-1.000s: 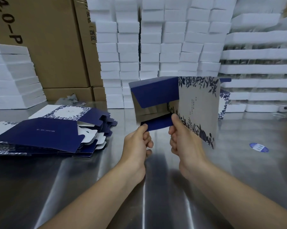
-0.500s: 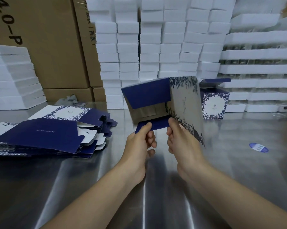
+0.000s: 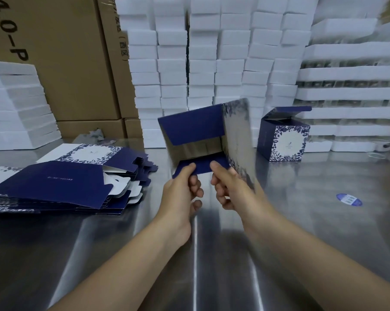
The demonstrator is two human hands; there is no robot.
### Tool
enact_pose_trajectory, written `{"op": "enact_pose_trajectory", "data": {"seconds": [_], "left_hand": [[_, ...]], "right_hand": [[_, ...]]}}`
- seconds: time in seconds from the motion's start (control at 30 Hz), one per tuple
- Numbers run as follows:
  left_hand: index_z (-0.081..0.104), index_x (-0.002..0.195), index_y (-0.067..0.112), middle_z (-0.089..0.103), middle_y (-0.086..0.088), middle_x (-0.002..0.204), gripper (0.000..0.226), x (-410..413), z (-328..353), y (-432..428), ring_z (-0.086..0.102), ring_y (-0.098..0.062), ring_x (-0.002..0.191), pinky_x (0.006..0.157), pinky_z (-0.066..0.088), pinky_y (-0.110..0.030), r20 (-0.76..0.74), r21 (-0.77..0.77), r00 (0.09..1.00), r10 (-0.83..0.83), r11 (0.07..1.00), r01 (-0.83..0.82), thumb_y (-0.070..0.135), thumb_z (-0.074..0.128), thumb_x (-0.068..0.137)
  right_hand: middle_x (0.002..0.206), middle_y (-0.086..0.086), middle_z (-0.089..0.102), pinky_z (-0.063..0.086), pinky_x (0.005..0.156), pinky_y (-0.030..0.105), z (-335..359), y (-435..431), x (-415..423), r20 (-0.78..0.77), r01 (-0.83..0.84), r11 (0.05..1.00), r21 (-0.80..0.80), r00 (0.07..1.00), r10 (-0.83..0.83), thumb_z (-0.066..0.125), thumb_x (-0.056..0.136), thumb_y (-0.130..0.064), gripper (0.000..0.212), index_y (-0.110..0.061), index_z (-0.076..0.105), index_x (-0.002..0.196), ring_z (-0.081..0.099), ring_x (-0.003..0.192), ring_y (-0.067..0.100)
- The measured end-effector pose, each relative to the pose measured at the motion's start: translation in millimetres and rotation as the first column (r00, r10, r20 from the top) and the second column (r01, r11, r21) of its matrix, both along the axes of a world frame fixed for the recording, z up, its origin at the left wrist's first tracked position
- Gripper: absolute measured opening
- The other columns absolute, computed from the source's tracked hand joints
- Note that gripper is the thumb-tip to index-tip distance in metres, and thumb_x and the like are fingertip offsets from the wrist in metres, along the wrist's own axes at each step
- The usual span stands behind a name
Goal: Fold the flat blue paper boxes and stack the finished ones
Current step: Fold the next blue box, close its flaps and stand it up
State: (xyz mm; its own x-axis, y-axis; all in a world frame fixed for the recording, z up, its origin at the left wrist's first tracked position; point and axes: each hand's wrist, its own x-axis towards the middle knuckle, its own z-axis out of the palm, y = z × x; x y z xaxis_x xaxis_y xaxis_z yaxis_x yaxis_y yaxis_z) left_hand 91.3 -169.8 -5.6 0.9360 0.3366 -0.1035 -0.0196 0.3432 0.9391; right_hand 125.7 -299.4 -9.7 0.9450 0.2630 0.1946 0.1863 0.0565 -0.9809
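While the brown carton (image 3: 54,63) at upper left reads "4.0-P", flat blue boxes (image 3: 54,187) lie stacked below it; at centre my left hand (image 3: 180,194) and right hand (image 3: 232,191) pinch the lower flap (image 3: 203,167) of a half-folded box (image 3: 194,129); a finished box (image 3: 281,142) stands at right.

"4.0-P" on brown carton (image 3: 61,70)

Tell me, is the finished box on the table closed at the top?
No, the finished box stands with its lid flap raised, top open.

Steel table (image 3: 212,254) with flat box pile (image 3: 61,182), folded box (image 3: 281,140), blue sticker (image 3: 349,199).
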Motion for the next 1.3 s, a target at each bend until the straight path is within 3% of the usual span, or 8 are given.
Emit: {"op": "enact_pose_trajectory", "data": {"seconds": [0.17,0.3,0.4,0.53,0.7,0.97,1.07,1.3], "left_hand": [[0.046,0.057,0.025,0.042,0.006,0.055,0.046,1.2,10.1,15.9,0.046,-0.01,0.05,0.054,0.032,-0.027,-0.02,-0.046,0.995,0.101,0.994,-0.101,0.039,0.067,0.096],[0.042,0.056,0.024,0.04,0.002,0.059,0.049,0.2,15.2,25.2,0.046,-0.013,0.054,0.061,0.034,-0.033,0.013,0.07,0.981,0.192,0.979,-0.192,0.041,0.072,0.09],[0.053,0.076,0.019,0.051,-0.001,0.076,0.035,-0.2,13.2,26.3,0.051,-0.017,0.076,0.074,0.042,-0.039,0.119,0.175,0.969,0.215,0.956,-0.234,0.044,0.073,0.091],[0.069,0.086,0.007,0.066,0.003,0.089,0.039,0.4,12.4,24.9,0.059,-0.015,0.086,0.099,0.053,-0.056,0.284,0.299,0.947,0.149,0.925,-0.235,0.043,0.065,0.098],[0.067,0.113,0.035,0.074,0.017,0.119,0.034,-3.9,18.5,22.7,0.068,-0.004,0.114,0.105,0.051,-0.057,0.412,0.317,0.907,0.087,0.92,-0.232,0.055,0.04,0.104],[0.074,0.112,0.034,0.068,0.011,0.124,0.063,-1.4,11.3,18.8,0.063,-0.008,0.122,0.113,0.046,-0.046,0.427,0.341,0.9,0.087,0.907,-0.249,0.083,0.047,0.084],[0.078,0.102,0.031,0.066,0.011,0.118,0.048,1.3,9.9,21.3,0.062,0.0,0.114,0.104,0.044,-0.031,0.432,0.409,0.898,0.078,0.871,-0.273,0.072,0.057,0.09],[0.066,0.111,0.031,0.067,0.005,0.119,0.01,5.6,9.5,23.2,0.068,-0.011,0.103,0.091,0.057,-0.041,0.438,0.398,0.89,0.127,0.86,-0.319,0.028,0.067,0.102]], "right_hand": [[0.081,-0.003,0.073,0.053,0.061,0.025,2.6,-23.0,7.8,0.198,0.009,0.895,-0.445,0.976,0.089,0.081,0.089,-0.044,0.03,-0.018,0.074,0.1,0.07,0.077,0.011],[0.122,0.017,0.067,0.055,0.089,0.03,5.6,-29.2,9.8,0.36,0.15,0.951,-0.27,0.932,-0.045,0.041,0.072,-0.1,0.12,-0.003,0.055,0.143,0.066,0.113,0.034],[0.128,-0.001,0.052,0.043,0.092,0.007,14.7,-34.6,20.2,0.417,0.052,0.989,-0.138,0.909,0.01,0.063,0.099,-0.034,0.067,-0.027,0.032,0.158,0.055,0.132,0.026],[0.152,-0.019,0.048,0.045,0.11,0.033,7.1,-33.0,29.2,0.605,0.238,0.943,-0.232,0.794,-0.052,0.075,0.092,-0.021,0.079,-0.059,0.035,0.148,0.051,0.141,0.014],[0.128,-0.027,0.051,0.056,0.09,0.044,-3.0,-34.2,30.6,0.705,0.427,0.859,-0.283,0.699,-0.115,0.069,0.089,-0.06,0.037,-0.052,0.057,0.123,0.057,0.117,0.002],[0.098,-0.021,0.051,0.04,0.076,0.019,6.1,-28.8,15.3,0.626,0.448,0.883,-0.14,0.731,-0.272,0.039,0.1,-0.075,0.047,-0.04,0.059,0.075,0.058,0.085,0.006],[0.099,-0.014,0.053,0.041,0.08,0.018,2.5,-27.7,14.4,0.579,0.427,0.888,-0.168,0.772,-0.262,0.04,0.102,-0.068,0.055,-0.024,0.062,0.077,0.057,0.092,0.009],[0.11,-0.013,0.06,0.046,0.076,0.019,2.1,-19.6,15.1,0.485,0.376,0.926,-0.026,0.815,-0.317,0.061,0.102,-0.045,0.011,-0.037,0.06,0.11,0.057,0.088,0.005]]}}
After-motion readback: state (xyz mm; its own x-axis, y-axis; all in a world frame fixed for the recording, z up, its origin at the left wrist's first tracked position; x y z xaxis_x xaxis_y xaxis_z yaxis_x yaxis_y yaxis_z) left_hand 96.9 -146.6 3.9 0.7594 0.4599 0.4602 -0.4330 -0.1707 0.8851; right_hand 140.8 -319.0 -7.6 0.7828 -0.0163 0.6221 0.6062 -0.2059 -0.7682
